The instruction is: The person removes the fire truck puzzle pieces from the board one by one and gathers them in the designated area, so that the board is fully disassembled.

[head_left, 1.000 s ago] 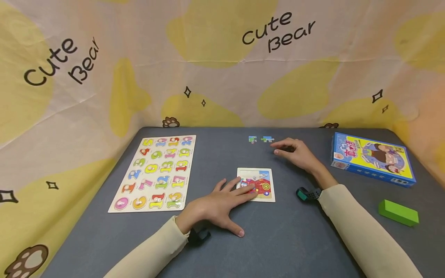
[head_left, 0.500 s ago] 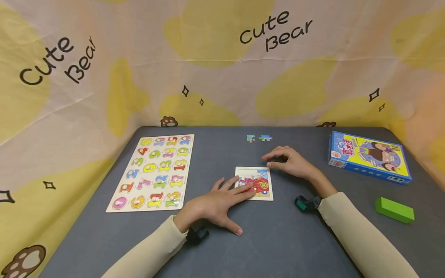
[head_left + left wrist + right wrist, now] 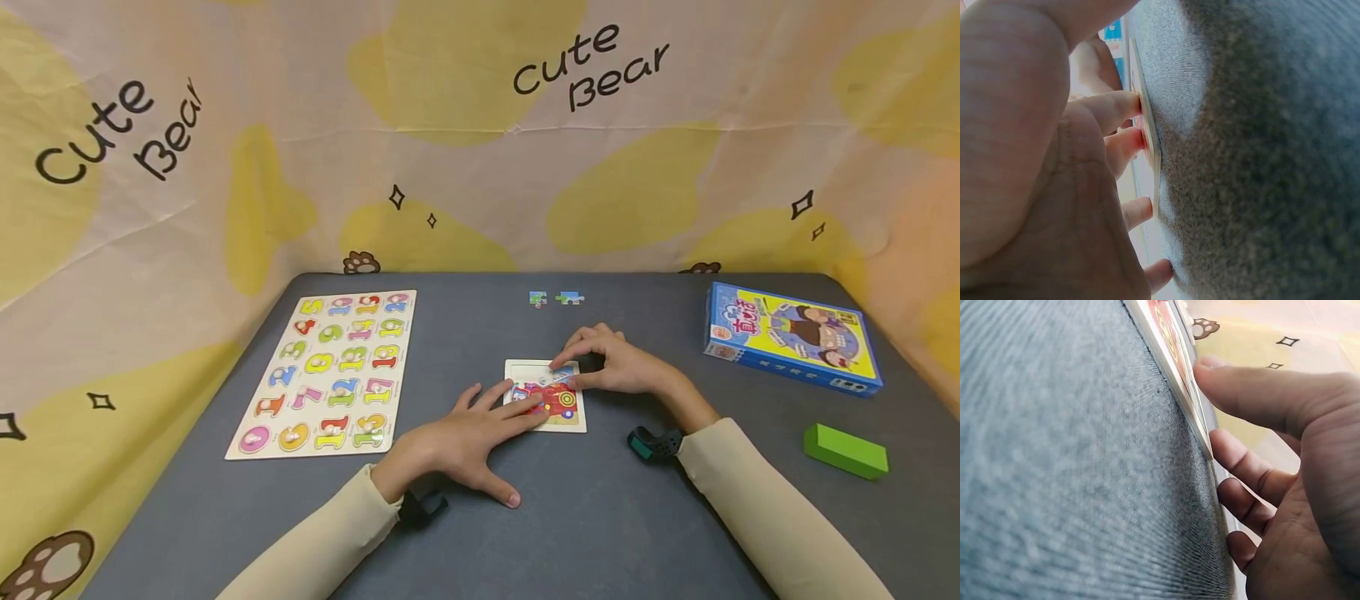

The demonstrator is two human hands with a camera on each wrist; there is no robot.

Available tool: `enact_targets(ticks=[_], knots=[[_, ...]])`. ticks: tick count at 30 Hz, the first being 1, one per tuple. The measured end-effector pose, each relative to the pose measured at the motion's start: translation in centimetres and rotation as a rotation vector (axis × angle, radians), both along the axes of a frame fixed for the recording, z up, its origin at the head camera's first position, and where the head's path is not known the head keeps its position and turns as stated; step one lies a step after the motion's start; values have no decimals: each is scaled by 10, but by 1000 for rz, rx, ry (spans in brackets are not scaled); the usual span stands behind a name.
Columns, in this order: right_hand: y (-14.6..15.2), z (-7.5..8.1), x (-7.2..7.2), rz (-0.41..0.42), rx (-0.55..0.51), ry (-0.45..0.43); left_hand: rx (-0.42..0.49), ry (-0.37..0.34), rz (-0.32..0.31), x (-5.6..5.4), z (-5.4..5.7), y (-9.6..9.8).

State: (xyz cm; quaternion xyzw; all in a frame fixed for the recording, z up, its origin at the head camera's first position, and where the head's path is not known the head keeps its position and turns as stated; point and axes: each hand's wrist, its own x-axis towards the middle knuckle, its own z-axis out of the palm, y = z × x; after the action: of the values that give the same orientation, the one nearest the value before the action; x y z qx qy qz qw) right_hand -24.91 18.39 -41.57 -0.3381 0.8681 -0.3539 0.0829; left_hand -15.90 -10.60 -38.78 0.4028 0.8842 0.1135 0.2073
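Grey tabletop supports the work. Nearest, the left hand spreads flat-fingered across the near-left part of the squarish puzzle board. The right hand arches over its far-right corner; whether it pinches anything cannot be told. Beyond, nearer the right hand, lie two loose pieces.

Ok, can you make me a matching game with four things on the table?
1. number board
2. block
3. picture puzzle
4. box

A. green all over
B. yellow top, blue sides
C. on the left side of the table
D. touched by the left hand

Right pairs: 1-C, 2-A, 3-D, 4-B
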Motion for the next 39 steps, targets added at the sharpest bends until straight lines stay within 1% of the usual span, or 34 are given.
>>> enact_targets(ticks=[4, 7, 13, 21, 31, 39], knots=[[-2, 2, 2, 15, 37, 9, 1, 0, -3, 0, -1, 0], [-3, 4, 4, 15, 52, 8, 4, 0, -5, 0, -1, 0], [-4, 5, 7, 29, 81, 33, 3, -7, -1, 1, 0, 0], [-5, 7, 8, 25, 78, 33, 3, 8, -3, 0, -2, 0], [-6, 7, 8, 29, 86, 29, 5, 3, -2, 0, -2, 0], [-8, 9, 8, 36, 76, 52, 5, -4, 1, 0, -1, 0]])
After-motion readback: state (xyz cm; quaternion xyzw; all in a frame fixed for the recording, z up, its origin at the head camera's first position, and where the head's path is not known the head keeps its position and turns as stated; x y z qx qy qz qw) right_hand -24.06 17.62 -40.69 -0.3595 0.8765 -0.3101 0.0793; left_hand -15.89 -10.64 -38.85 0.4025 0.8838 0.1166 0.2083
